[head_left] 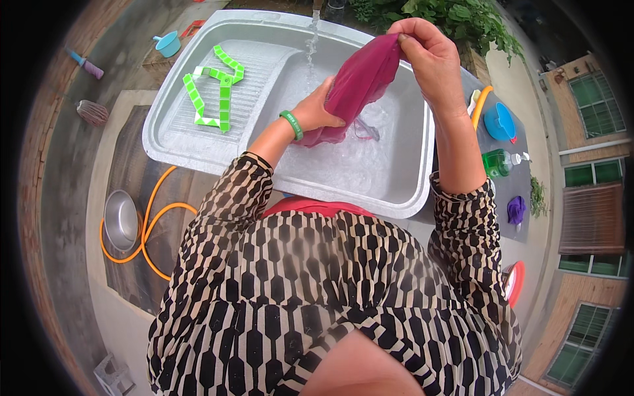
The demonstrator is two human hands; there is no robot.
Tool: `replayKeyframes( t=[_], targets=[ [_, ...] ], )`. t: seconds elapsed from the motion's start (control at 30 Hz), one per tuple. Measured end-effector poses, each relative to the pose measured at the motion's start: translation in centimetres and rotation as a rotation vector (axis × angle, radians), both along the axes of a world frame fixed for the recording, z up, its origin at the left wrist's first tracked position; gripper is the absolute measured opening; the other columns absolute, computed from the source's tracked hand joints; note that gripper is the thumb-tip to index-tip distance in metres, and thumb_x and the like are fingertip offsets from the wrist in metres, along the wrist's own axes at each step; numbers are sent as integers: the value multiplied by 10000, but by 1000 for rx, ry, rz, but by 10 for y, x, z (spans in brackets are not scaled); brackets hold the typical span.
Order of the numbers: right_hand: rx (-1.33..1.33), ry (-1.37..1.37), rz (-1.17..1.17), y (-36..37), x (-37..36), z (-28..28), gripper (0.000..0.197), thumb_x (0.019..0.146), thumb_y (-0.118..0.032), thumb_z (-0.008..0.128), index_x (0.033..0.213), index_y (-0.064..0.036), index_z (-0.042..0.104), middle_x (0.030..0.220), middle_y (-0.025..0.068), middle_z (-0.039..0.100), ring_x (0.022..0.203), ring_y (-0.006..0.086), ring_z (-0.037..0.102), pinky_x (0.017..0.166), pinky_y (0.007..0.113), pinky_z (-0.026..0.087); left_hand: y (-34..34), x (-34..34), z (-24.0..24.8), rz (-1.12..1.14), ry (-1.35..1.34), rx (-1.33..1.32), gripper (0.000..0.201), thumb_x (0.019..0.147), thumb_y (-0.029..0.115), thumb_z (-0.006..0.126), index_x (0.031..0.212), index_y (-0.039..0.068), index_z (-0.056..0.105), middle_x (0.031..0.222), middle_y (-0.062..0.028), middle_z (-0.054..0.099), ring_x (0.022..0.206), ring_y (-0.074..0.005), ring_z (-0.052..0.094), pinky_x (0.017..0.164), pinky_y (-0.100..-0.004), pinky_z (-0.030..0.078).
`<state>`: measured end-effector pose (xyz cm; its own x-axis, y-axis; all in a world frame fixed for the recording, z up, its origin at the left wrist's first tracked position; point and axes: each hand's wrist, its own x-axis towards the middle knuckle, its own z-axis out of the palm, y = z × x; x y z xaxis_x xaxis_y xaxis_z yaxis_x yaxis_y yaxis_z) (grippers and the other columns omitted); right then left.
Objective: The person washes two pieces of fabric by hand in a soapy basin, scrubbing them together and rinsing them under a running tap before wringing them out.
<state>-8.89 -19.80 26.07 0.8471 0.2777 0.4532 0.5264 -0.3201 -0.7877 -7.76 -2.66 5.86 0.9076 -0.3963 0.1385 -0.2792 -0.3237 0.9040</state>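
Observation:
A wet magenta cloth [363, 79] stretches between my two hands over the grey wash sink [422, 158]. My right hand [432, 59], raised at the far right of the basin, pinches its upper corner between thumb and fingers. Lower down, my left hand [314, 109] grips the cloth's left side, thumb in front and the other fingers partly hidden behind it. The lower end hangs close to the bubbly water [343, 165]; whether it touches cannot be told. A thin stream of water [312, 43] falls from the tap [317, 5] behind the cloth.
A green-and-white snake puzzle [225, 99] lies on the sink's ribbed washboard [257, 66]. To the right are a blue dipper [499, 122], a green soap bottle [496, 163] and a purple cloth [516, 210]. An orange hose [150, 204] and metal bowl [121, 220] sit at left.

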Motion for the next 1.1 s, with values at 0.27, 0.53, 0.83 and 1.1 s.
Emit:
replayKeyframes(
  t=[0.27, 0.53, 0.83, 1.1],
  targets=[
    [371, 57, 346, -8, -12, 113, 90, 823, -54, 492, 897, -42, 541, 821, 65, 596, 706, 153, 583, 634, 263, 477, -37, 21, 24, -139, 350, -166, 546, 699, 201, 667, 1164, 3, 460, 1080, -91, 559, 981, -177, 538, 869, -300, 430],
    [738, 332, -357, -202, -12, -92, 114, 846, -18, 458, 921, -17, 543, 862, 88, 606, 770, 179, 605, 701, 304, 517, 10, -2, 50, -370, 606, -1303, 308, 793, 54, 499, 1091, -23, 497, 1073, -137, 565, 976, -228, 556, 891, -356, 432],
    [-121, 388, -406, -76, -6, -113, 237, 774, -72, 549, 1009, -55, 574, 850, 64, 593, 755, 151, 567, 648, 285, 472, 16, -22, 58, -135, 731, -1419, 216, 828, 123, 510, 1006, 6, 546, 994, -110, 600, 906, -215, 582, 827, -356, 471],
    [-910, -856, -250, 25, 82, 74, 534, 729, 28, 515, 1210, -187, 434, 1116, 74, 510, 946, 264, 537, 759, 350, 474, 27, -21, 67, -110, 689, -1423, 263, 861, 164, 476, 1068, 8, 518, 1005, -126, 596, 924, -236, 580, 854, -385, 463]
  ],
)
